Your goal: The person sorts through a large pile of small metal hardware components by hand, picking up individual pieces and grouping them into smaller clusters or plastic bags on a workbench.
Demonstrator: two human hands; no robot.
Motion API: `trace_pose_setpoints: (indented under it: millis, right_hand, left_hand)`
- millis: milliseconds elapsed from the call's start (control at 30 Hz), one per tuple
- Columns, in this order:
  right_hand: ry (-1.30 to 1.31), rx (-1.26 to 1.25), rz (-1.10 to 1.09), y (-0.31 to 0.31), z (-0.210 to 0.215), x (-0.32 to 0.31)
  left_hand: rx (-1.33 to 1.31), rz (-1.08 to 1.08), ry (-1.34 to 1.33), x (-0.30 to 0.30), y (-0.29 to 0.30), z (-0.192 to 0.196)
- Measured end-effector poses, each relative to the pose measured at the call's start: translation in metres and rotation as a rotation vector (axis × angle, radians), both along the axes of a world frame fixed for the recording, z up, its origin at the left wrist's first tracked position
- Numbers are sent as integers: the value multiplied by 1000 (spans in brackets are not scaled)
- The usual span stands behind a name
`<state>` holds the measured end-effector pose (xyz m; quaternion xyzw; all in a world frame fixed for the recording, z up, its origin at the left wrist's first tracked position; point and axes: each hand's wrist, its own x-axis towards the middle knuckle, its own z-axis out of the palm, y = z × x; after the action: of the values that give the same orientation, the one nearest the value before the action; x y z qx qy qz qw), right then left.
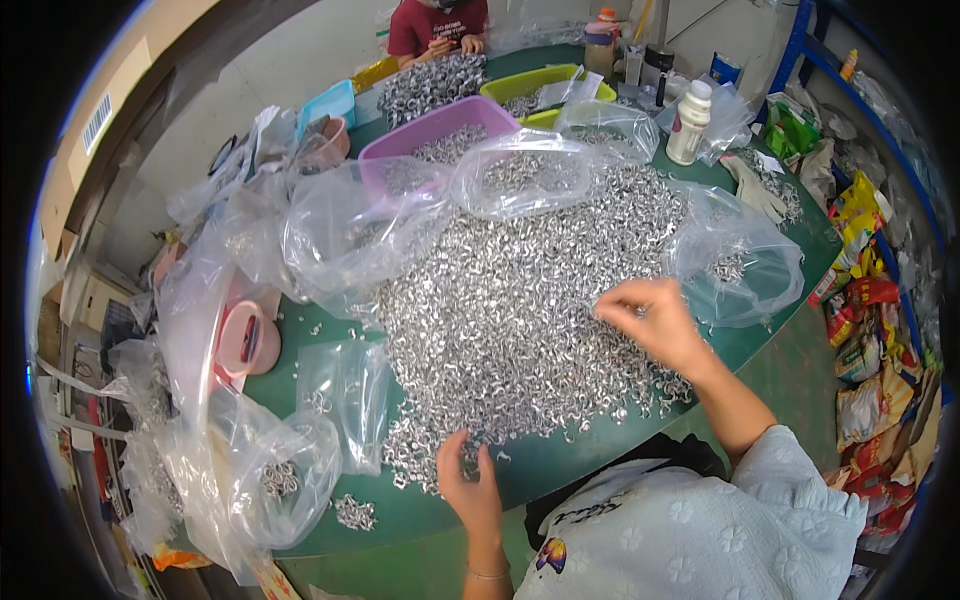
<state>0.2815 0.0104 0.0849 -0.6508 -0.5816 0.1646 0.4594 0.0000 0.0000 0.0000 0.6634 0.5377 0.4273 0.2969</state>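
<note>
Silver metal pieces [520, 310], small and curved, lie in a broad loose heap across the middle of the green worktop [410, 515]. Right hand [650, 315]: positioned over the right side of the heap, fingers bent, fingertips drawn together. Grip is narrow; whether a piece is held between the fingertips cannot be told. Left hand [470, 485]: positioned at the near edge of the heap, thumb and forefinger raised and apart. Grip is moderately wide, with loose pieces close to the fingertips.

A clear plastic bag [770, 285] containing some pieces lies at the right of the heap. A flat transparent pouch [345, 400] lies just beside the left edge. A small separate cluster [355, 512] of pieces sits near the worktop's front edge, left of the left hand. A pink cup [262, 350] with red and dark items inside stands farther left. Behind the heap are a purple basin [420, 132] and a yellow-green tray [505, 88], both containing metal pieces. A white bottle [690, 125] stands upright at the rear right. A co-worker [410, 28] in a dark red shirt is seated at the far side.
</note>
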Motion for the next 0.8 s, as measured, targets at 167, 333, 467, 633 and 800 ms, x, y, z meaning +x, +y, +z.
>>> trace_pose_setpoints:
  millis: [167, 333, 467, 633, 800]
  right_hand:
    - [-345, 371, -400, 39, 29, 53]
    - [-601, 151, -637, 107, 12, 143]
    - [-416, 194, -475, 96, -6, 115]
    - [-180, -34, -53, 40, -2, 19]
    - [-121, -123, 491, 5, -30, -45]
  left_hand:
    - [51, -9, 118, 1, -2, -1]
    - [26, -84, 135, 22, 3, 5]
    - [70, -59, 225, 11, -4, 5]
    - [37, -32, 348, -4, -16, -11]
    - [-42, -96, 495, 3, -24, -6]
